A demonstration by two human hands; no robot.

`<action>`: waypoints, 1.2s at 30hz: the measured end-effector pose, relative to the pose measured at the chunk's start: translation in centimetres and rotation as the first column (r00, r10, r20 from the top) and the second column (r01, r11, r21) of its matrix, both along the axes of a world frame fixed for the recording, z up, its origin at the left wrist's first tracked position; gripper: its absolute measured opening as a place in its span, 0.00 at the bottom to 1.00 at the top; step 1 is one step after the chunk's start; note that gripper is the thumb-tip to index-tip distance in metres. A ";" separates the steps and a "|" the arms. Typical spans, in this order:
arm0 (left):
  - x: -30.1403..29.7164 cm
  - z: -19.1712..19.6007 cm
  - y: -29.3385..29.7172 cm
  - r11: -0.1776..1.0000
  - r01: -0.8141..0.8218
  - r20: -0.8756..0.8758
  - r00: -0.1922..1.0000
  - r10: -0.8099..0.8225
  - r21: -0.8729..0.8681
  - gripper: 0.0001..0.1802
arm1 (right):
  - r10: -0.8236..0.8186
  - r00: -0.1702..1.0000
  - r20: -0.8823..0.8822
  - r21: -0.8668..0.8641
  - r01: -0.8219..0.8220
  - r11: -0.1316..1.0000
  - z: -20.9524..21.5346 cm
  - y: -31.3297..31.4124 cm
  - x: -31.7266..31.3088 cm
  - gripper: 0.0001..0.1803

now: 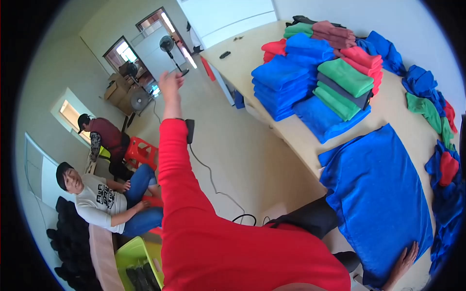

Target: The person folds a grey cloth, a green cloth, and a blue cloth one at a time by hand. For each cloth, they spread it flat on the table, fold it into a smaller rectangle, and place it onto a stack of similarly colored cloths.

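My left arm, in a red sleeve, reaches out over the floor, away from the table. My left hand (171,83) is raised with its fingers loosely apart, and nothing shows in it. On the table at the right, a large blue cloth (378,194) lies spread, its near-left side hanging past the edge. My right hand (406,260) rests flat on the cloth's lower right corner, fingers stretched out. Beyond it stands a stack of folded blue cloths (280,85), beside folded green cloths (345,77) and red cloths (364,60).
Loose blue cloths (420,82) lie crumpled along the wall. A small black object (224,55) is on the pale table (257,43). At the left, one person sits (104,199) and another bends (107,140) near red stools (141,151). A cable (212,177) crosses the floor.
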State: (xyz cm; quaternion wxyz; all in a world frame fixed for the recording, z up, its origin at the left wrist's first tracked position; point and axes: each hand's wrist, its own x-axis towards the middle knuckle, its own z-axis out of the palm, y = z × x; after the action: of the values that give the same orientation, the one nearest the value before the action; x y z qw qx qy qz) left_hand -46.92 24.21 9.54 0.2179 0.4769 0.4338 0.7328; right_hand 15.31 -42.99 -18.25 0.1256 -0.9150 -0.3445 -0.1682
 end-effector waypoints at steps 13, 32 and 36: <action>10.3 -27.6 -15.3 -0.004 0.335 0.129 0.353 -0.927 -0.942 0.18 | -0.030 0.999 -0.039 -0.008 0.030 1.000 1.7 0.4 -2.2 0.23; 46.1 -16.1 -21.7 -0.212 0.641 -0.170 -0.480 -0.861 -0.738 0.07 | -0.176 0.978 -0.111 0.069 0.185 0.980 4.4 2.1 -4.9 0.23; 50.5 -19.9 -19.1 0.251 0.733 -0.600 -0.258 -0.758 -0.632 0.06 | -0.182 0.975 -0.127 0.068 0.192 0.979 4.5 2.6 -4.7 0.24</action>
State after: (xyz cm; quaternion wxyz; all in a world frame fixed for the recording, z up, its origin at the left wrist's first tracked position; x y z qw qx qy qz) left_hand 3.55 5.13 -10.36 0.3680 0.9229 0.0912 0.0671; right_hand 10.61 -40.40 -13.79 0.1664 -0.9460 -0.2417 -0.1376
